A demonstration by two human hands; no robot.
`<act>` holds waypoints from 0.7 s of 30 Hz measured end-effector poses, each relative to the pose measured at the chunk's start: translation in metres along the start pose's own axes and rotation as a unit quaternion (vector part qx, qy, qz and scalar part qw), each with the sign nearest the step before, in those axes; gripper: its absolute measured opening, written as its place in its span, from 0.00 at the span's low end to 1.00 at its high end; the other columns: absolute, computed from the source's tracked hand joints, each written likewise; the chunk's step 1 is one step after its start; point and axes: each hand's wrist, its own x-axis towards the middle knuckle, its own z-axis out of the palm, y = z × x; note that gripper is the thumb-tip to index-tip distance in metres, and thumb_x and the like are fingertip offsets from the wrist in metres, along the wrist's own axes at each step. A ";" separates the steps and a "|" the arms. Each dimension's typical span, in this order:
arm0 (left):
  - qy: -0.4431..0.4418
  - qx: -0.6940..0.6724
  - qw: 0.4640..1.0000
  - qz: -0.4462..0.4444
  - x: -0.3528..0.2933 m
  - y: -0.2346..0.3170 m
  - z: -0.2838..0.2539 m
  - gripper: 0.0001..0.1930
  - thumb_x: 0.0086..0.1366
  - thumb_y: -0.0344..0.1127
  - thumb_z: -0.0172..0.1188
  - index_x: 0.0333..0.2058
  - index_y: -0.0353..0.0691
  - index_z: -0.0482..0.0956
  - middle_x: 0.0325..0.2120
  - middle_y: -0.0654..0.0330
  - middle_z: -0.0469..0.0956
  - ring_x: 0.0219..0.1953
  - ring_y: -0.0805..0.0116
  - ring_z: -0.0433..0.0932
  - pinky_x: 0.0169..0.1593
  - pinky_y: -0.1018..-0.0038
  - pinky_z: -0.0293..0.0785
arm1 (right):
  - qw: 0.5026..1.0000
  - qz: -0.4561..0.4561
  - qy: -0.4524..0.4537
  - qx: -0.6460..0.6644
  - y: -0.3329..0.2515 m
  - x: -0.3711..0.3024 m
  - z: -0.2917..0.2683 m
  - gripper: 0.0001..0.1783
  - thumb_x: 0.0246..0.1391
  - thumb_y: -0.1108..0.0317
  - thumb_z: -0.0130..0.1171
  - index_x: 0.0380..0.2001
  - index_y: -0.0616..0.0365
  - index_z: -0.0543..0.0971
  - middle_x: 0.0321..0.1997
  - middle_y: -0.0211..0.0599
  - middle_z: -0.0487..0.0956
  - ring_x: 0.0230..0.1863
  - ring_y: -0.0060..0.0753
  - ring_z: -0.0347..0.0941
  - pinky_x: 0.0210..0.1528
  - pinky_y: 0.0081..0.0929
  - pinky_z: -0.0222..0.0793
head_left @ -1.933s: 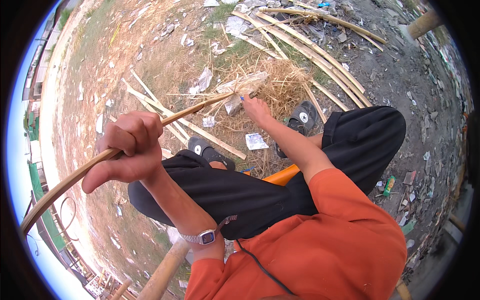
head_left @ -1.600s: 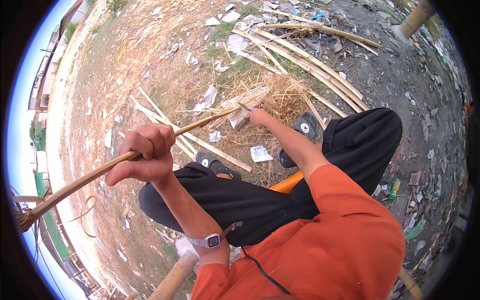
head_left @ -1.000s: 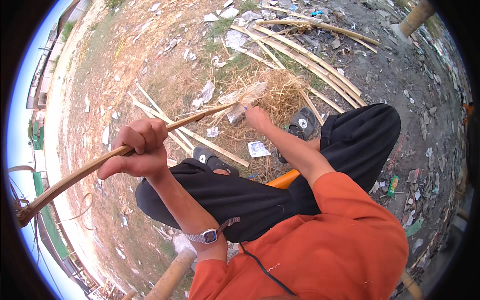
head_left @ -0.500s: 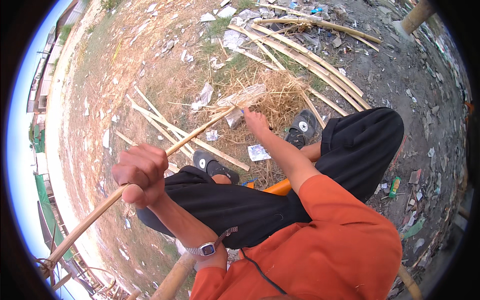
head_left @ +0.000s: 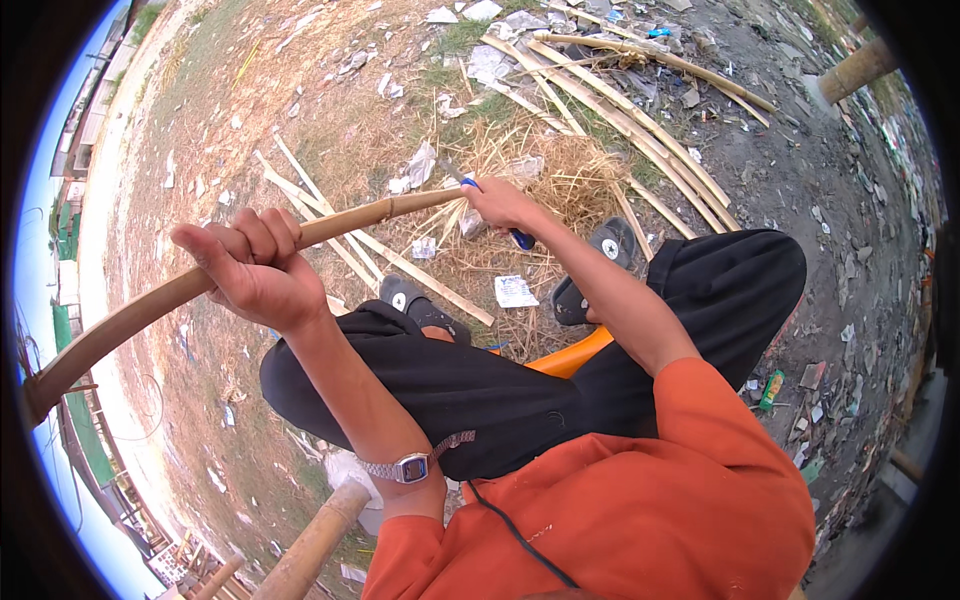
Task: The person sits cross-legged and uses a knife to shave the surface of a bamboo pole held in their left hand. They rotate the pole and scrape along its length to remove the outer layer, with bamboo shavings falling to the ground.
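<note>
My left hand (head_left: 255, 265) is closed round a long bamboo strip (head_left: 120, 325), its thumb pointing out to the left. From the far left edge, the strip slants up through that hand to the middle of the view. Near its far end my right hand (head_left: 500, 205) grips a knife with a blue handle (head_left: 522, 240). A short grey piece of its blade (head_left: 452, 170) shows past the fingers. The strip's tip lies by the right hand, and I cannot tell whether the blade touches it. Straw-like shavings (head_left: 575, 185) are heaped on the ground just beyond.
Split bamboo strips (head_left: 640, 135) lie at the far right, and several thinner ones (head_left: 330, 225) cross at the left. My black shoes (head_left: 605, 250) stand near the shavings. A bamboo pole (head_left: 320, 540) sits at lower left, and a post (head_left: 860, 72) at far right. Litter covers the ground.
The strip has turned, showing a broader, darker face, and bows more on the left. My left hand has moved up and left with its thumb lifted. My right hand has shifted slightly, revealing the knife.
</note>
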 end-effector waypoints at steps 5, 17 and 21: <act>0.015 0.009 1.000 -0.001 0.001 0.002 0.007 0.26 0.66 0.51 0.45 0.13 0.50 0.47 0.08 0.72 0.41 0.12 0.78 0.39 0.18 0.77 0.41 | 0.978 -0.126 0.113 -0.125 -0.039 -0.045 0.012 0.17 0.59 0.59 0.40 0.34 0.63 0.70 0.22 0.50 0.75 0.24 0.51 0.72 0.31 0.44 0.66; -0.148 -0.106 0.983 -0.030 0.019 -0.013 0.023 0.24 0.65 0.41 0.51 0.11 0.48 0.53 0.07 0.73 0.45 0.09 0.82 0.44 0.14 0.78 0.40 | 0.978 -0.069 0.135 -0.145 -0.010 -0.049 0.023 0.19 0.60 0.59 0.38 0.34 0.65 0.70 0.29 0.61 0.74 0.33 0.59 0.72 0.37 0.50 0.67; -0.161 -0.037 0.986 -0.039 0.027 -0.010 0.015 0.24 0.67 0.46 0.45 0.13 0.49 0.49 0.08 0.72 0.44 0.11 0.80 0.40 0.18 0.77 0.42 | 0.982 0.000 0.106 -0.154 -0.023 -0.043 0.010 0.19 0.60 0.59 0.37 0.37 0.65 0.70 0.28 0.60 0.74 0.34 0.61 0.73 0.37 0.51 0.67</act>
